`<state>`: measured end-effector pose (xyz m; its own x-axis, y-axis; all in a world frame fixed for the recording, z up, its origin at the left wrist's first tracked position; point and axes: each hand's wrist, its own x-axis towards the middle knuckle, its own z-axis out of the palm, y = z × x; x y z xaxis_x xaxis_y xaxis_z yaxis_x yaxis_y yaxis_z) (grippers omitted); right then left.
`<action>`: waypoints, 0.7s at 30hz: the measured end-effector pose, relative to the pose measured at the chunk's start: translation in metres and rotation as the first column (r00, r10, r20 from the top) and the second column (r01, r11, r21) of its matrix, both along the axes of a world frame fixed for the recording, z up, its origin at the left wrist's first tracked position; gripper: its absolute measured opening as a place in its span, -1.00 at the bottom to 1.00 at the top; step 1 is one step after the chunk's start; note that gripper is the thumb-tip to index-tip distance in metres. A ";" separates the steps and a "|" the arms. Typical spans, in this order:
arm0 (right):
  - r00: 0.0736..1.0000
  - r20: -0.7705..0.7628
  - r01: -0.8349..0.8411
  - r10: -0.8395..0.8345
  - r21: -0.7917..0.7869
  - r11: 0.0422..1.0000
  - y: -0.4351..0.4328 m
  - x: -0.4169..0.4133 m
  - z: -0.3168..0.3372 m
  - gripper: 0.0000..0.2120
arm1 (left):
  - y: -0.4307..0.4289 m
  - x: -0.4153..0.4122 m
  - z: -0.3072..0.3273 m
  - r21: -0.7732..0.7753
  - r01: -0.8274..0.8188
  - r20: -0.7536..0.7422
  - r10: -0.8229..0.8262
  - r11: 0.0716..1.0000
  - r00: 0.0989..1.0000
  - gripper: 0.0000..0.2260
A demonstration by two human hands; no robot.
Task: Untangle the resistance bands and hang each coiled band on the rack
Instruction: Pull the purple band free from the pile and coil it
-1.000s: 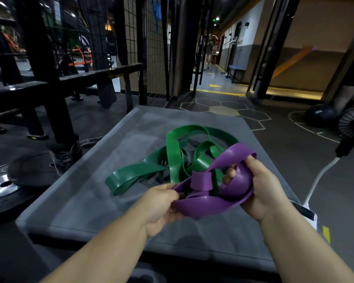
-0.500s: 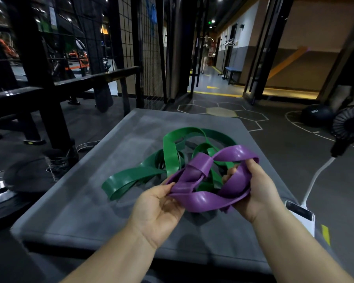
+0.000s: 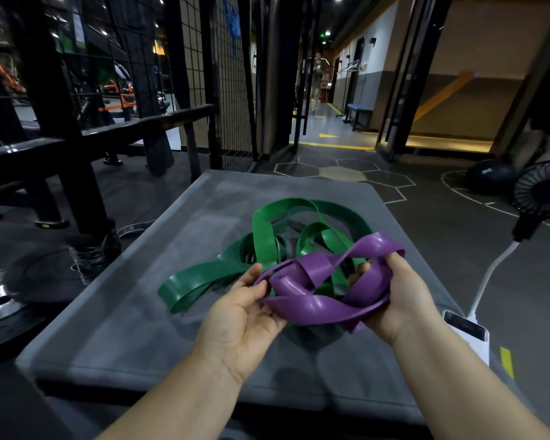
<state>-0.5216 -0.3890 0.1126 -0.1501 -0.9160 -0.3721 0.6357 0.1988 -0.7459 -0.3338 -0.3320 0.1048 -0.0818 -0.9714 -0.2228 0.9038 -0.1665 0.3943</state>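
Hands hold purple band over grey platform

Above the near half of the grey platform (image 3: 140,328), the left hand (image 3: 242,315), palm up, pinches the left end of the knotted purple band (image 3: 324,304). The right hand (image 3: 400,300) curls round its right loop, thumb on top. The green band (image 3: 262,236) lies in loose loops on the platform's middle, tangled with the purple one.

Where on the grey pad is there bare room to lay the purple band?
Bare: on the grey pad, the near-left corner between the green band and the pad's edges, and the far strip beyond that band. Crowded: centre-right, where the green band lies tangled and the left hand and right hand hold the purple band.
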 end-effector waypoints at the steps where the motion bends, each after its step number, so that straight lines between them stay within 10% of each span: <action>1: 1.000 0.009 0.000 0.000 0.003 1.000 -0.001 0.000 -0.001 -0.74 | 0.000 -0.001 0.000 -0.001 -0.001 -0.004 0.001 1.000 1.000 -0.62; 7: 0.998 0.054 -0.015 0.014 0.003 1.000 0.000 -0.003 0.000 -0.75 | 0.003 -0.001 -0.006 -0.088 0.181 0.095 -0.173 0.980 0.980 -0.49; 11: 1.000 0.009 -0.025 0.025 0.020 0.999 0.001 -0.002 -0.006 -0.79 | 0.008 -0.002 -0.012 -0.093 0.467 0.541 -0.348 0.879 0.765 -0.39; 14: 0.999 0.027 -0.033 0.032 0.044 0.998 0.005 0.002 -0.007 -0.62 | 0.012 -0.008 -0.017 -0.102 0.449 0.813 -0.186 0.887 0.552 -0.37; 18: 0.998 0.064 -0.025 0.024 0.015 1.000 0.007 0.002 -0.005 -0.74 | 0.006 -0.007 -0.022 -0.302 0.322 0.951 0.307 0.897 0.034 -0.60; 21: 0.995 0.098 -0.002 0.002 0.003 1.000 0.009 0.008 -0.008 -0.69 | 0.005 -0.009 -0.024 -0.454 0.254 0.887 0.461 0.854 0.032 -0.77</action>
<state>-0.5141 -0.3803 0.1044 -0.1108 -0.9150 -0.3879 0.7053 0.2026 -0.6793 -0.3430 -0.3274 0.0811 -0.0338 -0.9210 0.3881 -0.3947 0.3691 0.8414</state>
